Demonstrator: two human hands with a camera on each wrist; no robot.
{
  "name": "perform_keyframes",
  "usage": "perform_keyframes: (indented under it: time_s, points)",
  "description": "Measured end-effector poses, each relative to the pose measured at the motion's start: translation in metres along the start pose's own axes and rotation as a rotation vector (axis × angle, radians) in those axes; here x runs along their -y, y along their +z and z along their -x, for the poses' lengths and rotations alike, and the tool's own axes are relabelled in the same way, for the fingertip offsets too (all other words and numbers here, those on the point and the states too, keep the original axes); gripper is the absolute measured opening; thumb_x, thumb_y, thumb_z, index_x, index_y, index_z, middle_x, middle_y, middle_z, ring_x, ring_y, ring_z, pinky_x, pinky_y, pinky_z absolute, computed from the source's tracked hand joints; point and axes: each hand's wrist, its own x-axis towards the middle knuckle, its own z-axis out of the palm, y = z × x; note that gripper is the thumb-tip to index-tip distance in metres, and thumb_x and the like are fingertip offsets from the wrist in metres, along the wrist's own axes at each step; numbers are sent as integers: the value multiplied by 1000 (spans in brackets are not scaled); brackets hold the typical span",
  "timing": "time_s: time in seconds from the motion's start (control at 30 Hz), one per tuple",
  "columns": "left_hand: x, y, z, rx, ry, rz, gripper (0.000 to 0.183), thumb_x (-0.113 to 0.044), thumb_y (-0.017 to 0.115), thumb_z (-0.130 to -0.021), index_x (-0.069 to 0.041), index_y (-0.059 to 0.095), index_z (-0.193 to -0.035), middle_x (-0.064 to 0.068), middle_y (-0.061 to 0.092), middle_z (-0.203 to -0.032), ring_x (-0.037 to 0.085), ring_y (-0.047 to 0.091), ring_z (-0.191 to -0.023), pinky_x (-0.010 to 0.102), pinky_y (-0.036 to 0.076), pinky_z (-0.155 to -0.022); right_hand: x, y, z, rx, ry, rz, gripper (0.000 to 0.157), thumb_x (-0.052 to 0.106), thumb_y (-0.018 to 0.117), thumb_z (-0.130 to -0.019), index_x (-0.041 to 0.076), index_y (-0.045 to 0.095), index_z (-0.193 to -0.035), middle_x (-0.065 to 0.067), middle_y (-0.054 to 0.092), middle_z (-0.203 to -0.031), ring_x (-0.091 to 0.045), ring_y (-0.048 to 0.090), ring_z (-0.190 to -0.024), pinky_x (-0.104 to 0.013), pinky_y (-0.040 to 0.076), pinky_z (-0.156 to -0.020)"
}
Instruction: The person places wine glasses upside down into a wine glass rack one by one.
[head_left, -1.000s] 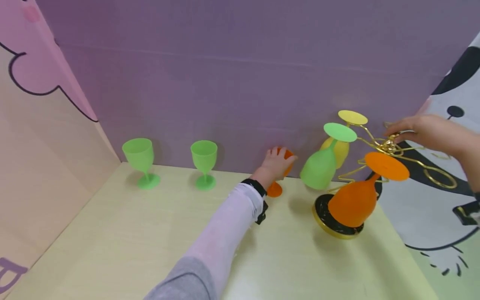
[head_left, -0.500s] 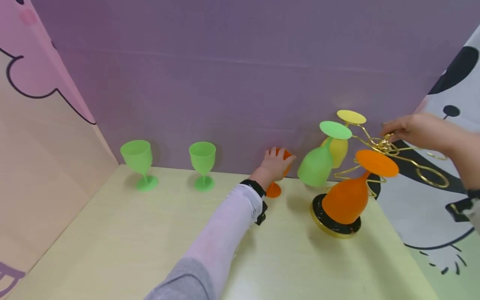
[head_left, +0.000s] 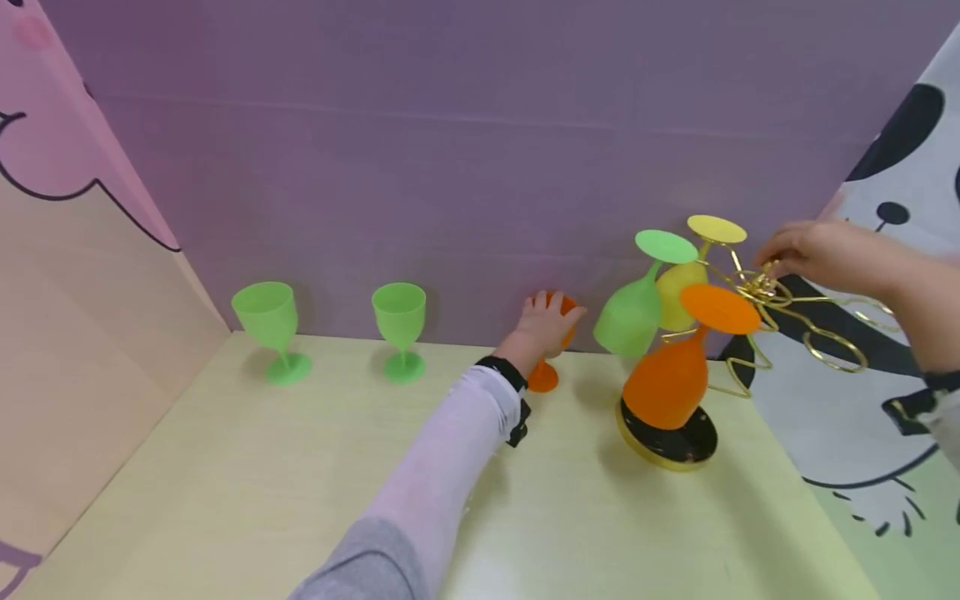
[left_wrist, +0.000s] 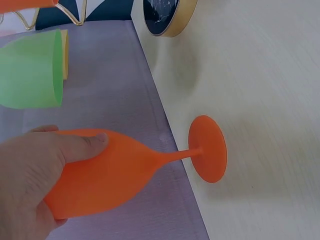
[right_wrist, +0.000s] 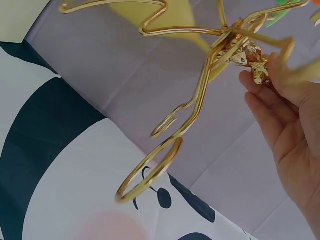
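My left hand grips the bowl of an orange goblet, its thumb along the side. The goblet is upright, its foot appearing to rest on the tabletop. Over at the right, my right hand pinches the gold knob on top of a gold wire rack with a round black base. Upside down on the rack hang another orange goblet, a green goblet and a yellow goblet, the last partly hidden. Wire loops on the rack's right side carry nothing.
Two green goblets, one far left and one nearer the middle, stand upright along the back of the pale table. A purple wall rises behind them. Printed panels flank both sides.
The rack has turned a little: its orange goblet has swung left and back, the yellow one right. My right hand stays on the knob, my left on its goblet.
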Motion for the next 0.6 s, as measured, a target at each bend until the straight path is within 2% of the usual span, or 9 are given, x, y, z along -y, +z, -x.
perform_keyframes:
  time_s: [0.27, 0.6]
  points:
    - [4, 0, 2, 22, -19, -9, 63, -25, 48, -93, -36, 13, -144, 13, 13, -148, 38, 16, -129, 49, 23, -108, 6, -3, -5, 32, 9, 0, 14, 7, 62, -83, -1, 65, -94, -10, 62, -88, -23, 55, -76, -46, 50, -73]
    - [10, 3, 3, 17, -30, 2, 60, -24, 47, -94, -36, 15, -143, 14, 13, -148, 38, 15, -130, 51, 22, -109, 14, -4, -9, -5, 71, -16, 17, 16, 60, -86, 0, 66, -92, -11, 65, -84, -21, 55, -72, -45, 49, -68]
